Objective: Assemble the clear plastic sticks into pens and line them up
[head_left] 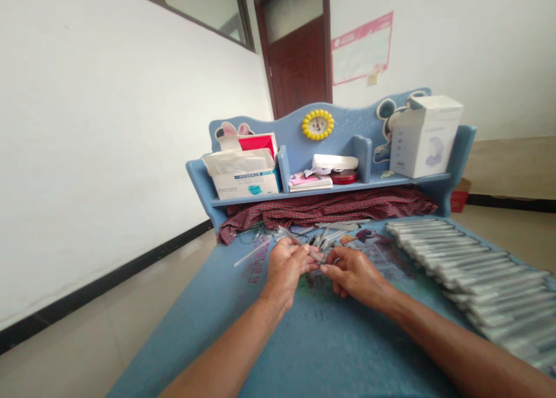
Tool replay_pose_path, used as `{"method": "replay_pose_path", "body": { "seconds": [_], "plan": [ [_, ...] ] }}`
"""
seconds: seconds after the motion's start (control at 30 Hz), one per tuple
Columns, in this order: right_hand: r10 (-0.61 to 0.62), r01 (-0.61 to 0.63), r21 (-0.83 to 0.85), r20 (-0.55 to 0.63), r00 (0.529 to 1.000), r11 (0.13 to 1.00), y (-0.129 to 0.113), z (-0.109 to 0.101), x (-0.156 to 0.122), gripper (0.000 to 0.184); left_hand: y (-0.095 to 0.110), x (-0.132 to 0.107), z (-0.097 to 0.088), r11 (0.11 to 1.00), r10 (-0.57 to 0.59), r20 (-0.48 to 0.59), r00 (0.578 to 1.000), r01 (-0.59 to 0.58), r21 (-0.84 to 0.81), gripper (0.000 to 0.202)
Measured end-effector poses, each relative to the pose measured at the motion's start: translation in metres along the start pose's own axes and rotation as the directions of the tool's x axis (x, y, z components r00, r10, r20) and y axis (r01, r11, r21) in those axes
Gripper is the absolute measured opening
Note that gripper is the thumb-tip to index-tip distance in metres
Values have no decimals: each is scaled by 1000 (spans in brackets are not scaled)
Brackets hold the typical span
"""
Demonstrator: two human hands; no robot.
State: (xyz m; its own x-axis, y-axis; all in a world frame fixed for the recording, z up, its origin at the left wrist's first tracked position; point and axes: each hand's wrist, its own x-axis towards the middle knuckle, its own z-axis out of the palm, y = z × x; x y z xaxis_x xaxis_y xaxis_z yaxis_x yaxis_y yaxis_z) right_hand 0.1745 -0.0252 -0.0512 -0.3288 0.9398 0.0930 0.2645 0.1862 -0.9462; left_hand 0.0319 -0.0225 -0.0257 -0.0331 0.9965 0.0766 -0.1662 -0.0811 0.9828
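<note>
A slim, translucent pen barrel lies slantwise across my left hand, held between the thumb and fingers. At the barrel's lower right end, my right hand is closed in a pinch, and the small piece between its fingertips is too blurred to name. Just beyond both hands is a loose heap of pen parts, some clear and some with dark ends. One thin white tube rests apart on the blue table to the left of my left hand.
Many stacked clear pens run along the table's right side. Behind the heap, a red checked cloth lies under a blue shelf. On it stand a mask box, papers, a red round tin and a white box.
</note>
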Motion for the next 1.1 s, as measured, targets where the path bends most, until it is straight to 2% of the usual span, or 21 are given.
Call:
{"method": "replay_pose_path", "body": {
  "seconds": [0.13, 0.27, 0.37, 0.47, 0.67, 0.93, 1.1],
  "plan": [
    [34, -36, 44, 46, 998, 998, 0, 1, -1, 26, 0, -2, 0, 1000, -11, 37, 999, 11, -8, 21],
    [94, -112, 183, 104, 990, 977, -3, 2, -5, 32, 0, -4, -1, 999, -11, 83, 997, 14, -42, 22],
    [101, -142, 288, 152, 983, 947, -4, 2, -7, 34, 2, -4, -3, 998, 3, 128, 992, 6, -69, 22],
    [100, -153, 319, 177, 979, 935, -4, 1, -8, 36, 3, -3, -4, 997, -1, 153, 988, 12, -72, 24],
    [86, -110, 189, 128, 988, 976, -2, 1, -7, 38, 5, -4, -3, 1000, -11, 138, 990, 14, -20, 28],
    [66, -78, 100, 121, 990, 992, 3, 2, -4, 32, 4, -7, -2, 994, 22, 192, 981, -43, 105, 22],
    [66, -72, 48, 110, 992, 996, 0, 2, -5, 28, 9, -2, -6, 993, 9, 157, 988, -27, 114, 22]
  ]
}}
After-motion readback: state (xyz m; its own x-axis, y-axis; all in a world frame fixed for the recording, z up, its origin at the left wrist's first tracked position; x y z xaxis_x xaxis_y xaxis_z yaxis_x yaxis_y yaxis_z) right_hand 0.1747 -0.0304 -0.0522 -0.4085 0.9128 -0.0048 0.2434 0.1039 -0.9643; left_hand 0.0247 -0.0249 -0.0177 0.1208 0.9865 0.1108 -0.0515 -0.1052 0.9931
